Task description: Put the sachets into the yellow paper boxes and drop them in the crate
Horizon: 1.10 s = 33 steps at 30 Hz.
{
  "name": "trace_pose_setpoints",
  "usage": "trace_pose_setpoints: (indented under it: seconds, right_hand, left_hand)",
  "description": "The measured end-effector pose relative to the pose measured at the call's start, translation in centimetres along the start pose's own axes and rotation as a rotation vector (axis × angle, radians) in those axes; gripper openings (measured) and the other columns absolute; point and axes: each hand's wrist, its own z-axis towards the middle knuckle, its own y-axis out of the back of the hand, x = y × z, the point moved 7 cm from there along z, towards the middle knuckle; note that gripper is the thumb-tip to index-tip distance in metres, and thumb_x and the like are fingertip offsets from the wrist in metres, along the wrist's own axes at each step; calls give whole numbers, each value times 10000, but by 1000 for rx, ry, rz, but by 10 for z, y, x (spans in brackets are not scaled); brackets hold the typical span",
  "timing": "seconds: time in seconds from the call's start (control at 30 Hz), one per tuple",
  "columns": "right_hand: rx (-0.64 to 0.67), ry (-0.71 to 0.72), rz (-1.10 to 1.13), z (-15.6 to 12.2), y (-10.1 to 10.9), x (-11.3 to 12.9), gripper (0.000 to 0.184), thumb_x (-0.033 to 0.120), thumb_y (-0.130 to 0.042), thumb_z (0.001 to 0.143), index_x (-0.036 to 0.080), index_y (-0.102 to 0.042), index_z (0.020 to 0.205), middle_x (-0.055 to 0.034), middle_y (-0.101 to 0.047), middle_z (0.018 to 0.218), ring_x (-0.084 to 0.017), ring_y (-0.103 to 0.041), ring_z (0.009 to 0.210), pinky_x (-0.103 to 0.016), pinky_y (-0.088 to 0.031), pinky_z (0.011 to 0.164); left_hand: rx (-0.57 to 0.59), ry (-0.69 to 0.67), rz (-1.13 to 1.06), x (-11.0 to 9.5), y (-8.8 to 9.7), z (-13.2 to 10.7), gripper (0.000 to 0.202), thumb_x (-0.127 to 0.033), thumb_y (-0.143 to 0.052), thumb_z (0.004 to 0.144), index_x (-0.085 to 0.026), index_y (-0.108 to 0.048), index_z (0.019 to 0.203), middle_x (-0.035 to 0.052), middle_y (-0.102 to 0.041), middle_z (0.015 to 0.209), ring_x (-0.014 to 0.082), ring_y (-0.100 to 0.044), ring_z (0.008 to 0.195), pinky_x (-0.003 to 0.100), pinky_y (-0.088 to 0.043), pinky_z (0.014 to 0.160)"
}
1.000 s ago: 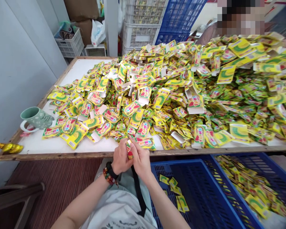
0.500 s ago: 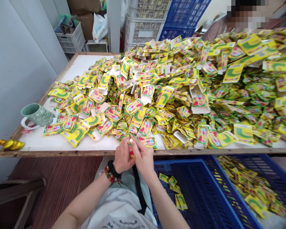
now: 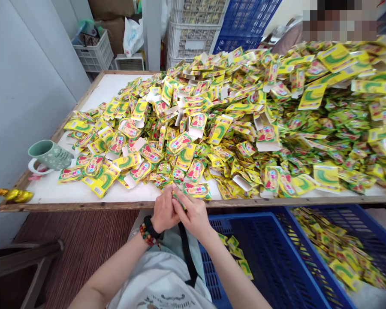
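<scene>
At the table's front edge, my left hand (image 3: 165, 211) and my right hand (image 3: 193, 212) are closed together on a small candy box (image 3: 179, 198). Most of that box is hidden by my fingers; a bit of green and yellow card shows between them. Just beyond my fingertips a printed yellow box (image 3: 197, 190) lies flat on the white tabletop (image 3: 141, 195). Behind it rises a heap of small yellow and green boxes (image 3: 185, 156), some with open white flaps, mixed with shiny green-yellow sachets (image 3: 309, 124).
A green mug (image 3: 49, 154) and a gold figurine (image 3: 14, 195) stand at the left. Below the table, right of my lap, are a blue crate (image 3: 270, 257) with several boxes and a fuller blue crate (image 3: 369, 227). A person's sleeve (image 3: 287, 40) shows behind the heap.
My right hand has turned a little, and its fingers have shifted over the box. Less of the box's red print shows now. The heap looks the same.
</scene>
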Motion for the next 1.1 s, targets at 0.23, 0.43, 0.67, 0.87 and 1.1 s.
trace_pose_setpoints:
  seconds: [0.23, 0.43, 0.67, 0.87, 1.1]
  right_hand:
    - [-31, -81, 161, -10, -6, -3, 439, 303, -444, 973, 202, -507, 1395, -94, -732, 1007, -191, -697, 839, -293, -558, 754]
    - [-216, -188, 335, -18, 17, -6, 352, 259, -532, 932, 256, -627, 1272, -48, -741, 1045, -177, -712, 883, -266, -579, 758]
    - [-159, -342, -27, -69, 75, -27, 299, 368, -522, 914, 248, -743, 1076, -73, -756, 957, -218, -722, 742, -302, -582, 629]
    - [-63, -338, -453, -51, 75, -74, 308, 346, -507, 899, 195, -730, 1049, -125, -726, 1049, -278, -671, 954, -411, -553, 787]
    - [233, -333, -553, 65, -26, -66, 411, 141, -499, 890, 115, -557, 1296, -199, -646, 1172, -344, -513, 1145, -501, -392, 930]
  left_hand:
    - [0, 71, -122, 7, 3, 2, 473, -372, -467, 840, -141, -388, 1246, 152, -562, 1105, 269, -593, 987, 397, -524, 783]
    - [265, 159, -472, -7, 7, 7, 431, -419, -609, 837, -157, -515, 1165, 85, -624, 1008, 217, -600, 905, 329, -490, 791]
    - [404, 284, -517, -17, 4, 2, 323, -469, -597, 880, -171, -702, 949, 37, -692, 823, 174, -598, 728, 286, -467, 693]
    - [258, 264, 415, 63, 47, 34, 386, -49, -478, 826, -242, -744, 1029, 86, -662, 985, 277, -583, 913, 375, -480, 706]
    - [397, 166, 591, 77, 48, 51, 368, -74, -451, 838, -227, -758, 969, 115, -607, 988, 281, -550, 966, 357, -488, 667]
